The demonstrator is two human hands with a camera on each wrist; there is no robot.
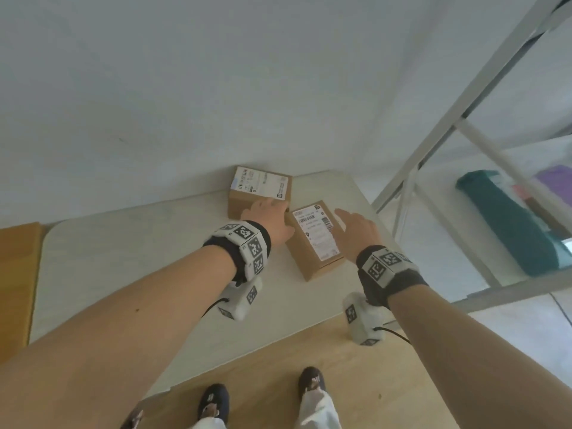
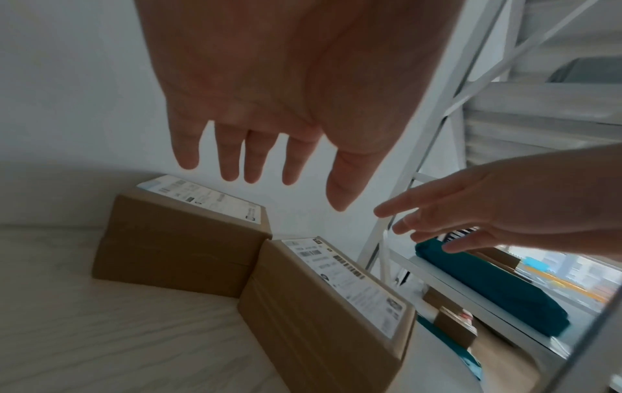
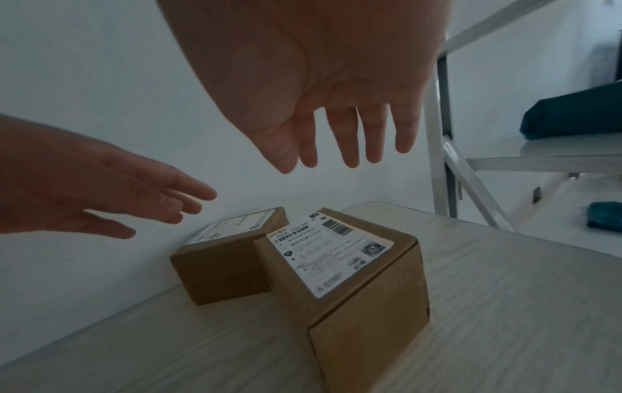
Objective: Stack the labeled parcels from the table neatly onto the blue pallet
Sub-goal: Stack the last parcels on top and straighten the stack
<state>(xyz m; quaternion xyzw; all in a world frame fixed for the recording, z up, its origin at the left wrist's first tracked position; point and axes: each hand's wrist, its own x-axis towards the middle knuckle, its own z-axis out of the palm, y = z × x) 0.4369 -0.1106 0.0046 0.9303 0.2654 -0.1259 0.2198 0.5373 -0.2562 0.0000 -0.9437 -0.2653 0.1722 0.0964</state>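
Two brown cardboard parcels with white shipping labels sit at the far right corner of the pale table [image 1: 123, 258]. The far parcel [image 1: 261, 184] stands against the wall. The near parcel [image 1: 312, 239] lies angled beside it, corner to corner. My left hand [image 1: 269, 216] hovers above the gap between them, fingers straight and spread, holding nothing. My right hand [image 1: 356, 230] hangs over the near parcel's right edge, fingers straight too. The wrist views show both palms [image 2: 269, 79] [image 3: 319, 79] above the parcels [image 2: 181, 236] [image 3: 346, 271], apart from them. No blue pallet is in view.
A white wall [image 1: 216, 88] backs the table. A white metal shelf rack [image 1: 464, 125] stands to the right with a teal bundle [image 1: 513, 224] on it. A brown board [image 1: 15, 280] lies at the table's left end. Wooden floor and my shoes [image 1: 213, 400] are below.
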